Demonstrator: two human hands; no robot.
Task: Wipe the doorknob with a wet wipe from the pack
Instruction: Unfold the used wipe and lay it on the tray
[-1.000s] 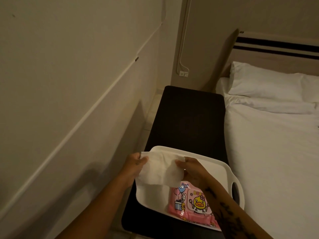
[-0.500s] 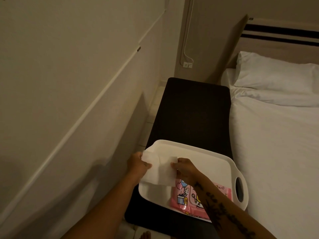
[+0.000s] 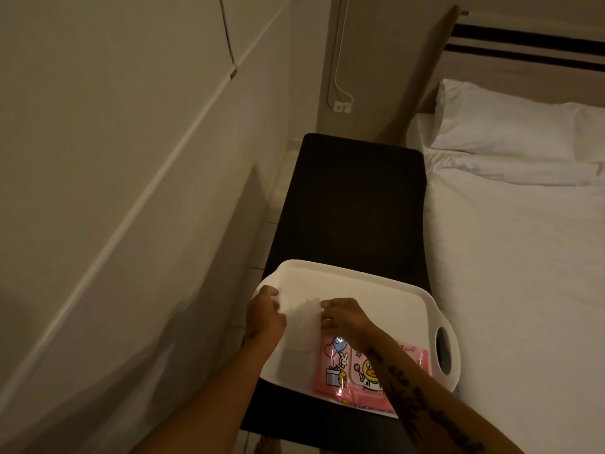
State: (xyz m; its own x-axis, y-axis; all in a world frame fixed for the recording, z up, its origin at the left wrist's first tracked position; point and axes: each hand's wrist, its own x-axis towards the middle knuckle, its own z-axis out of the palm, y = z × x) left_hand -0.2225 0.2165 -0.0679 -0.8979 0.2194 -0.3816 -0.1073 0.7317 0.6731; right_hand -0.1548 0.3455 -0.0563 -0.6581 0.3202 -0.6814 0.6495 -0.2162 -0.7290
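Note:
A white wet wipe (image 3: pixel 301 322) hangs between my two hands above a white tray (image 3: pixel 386 290). My left hand (image 3: pixel 263 314) pinches its left top corner and my right hand (image 3: pixel 343 314) pinches its right top corner. The wipe is narrow, partly folded, and its lower edge droops toward the tray. The pink wipe pack (image 3: pixel 357 365) with cartoon prints lies flat on the tray, partly under my tattooed right forearm. No doorknob is in view.
The tray sits on the near end of a dark bench (image 3: pixel 353 198), which runs between a beige wall (image 3: pixel 114 158) on the left and a white bed (image 3: pixel 517 257) with a pillow (image 3: pixel 510 126) on the right. A wall socket (image 3: pixel 341 107) is behind.
My hands have come closer together, so the wipe has gone from spread wide to narrow and folded. The camera has tilted and the view has shifted slightly.

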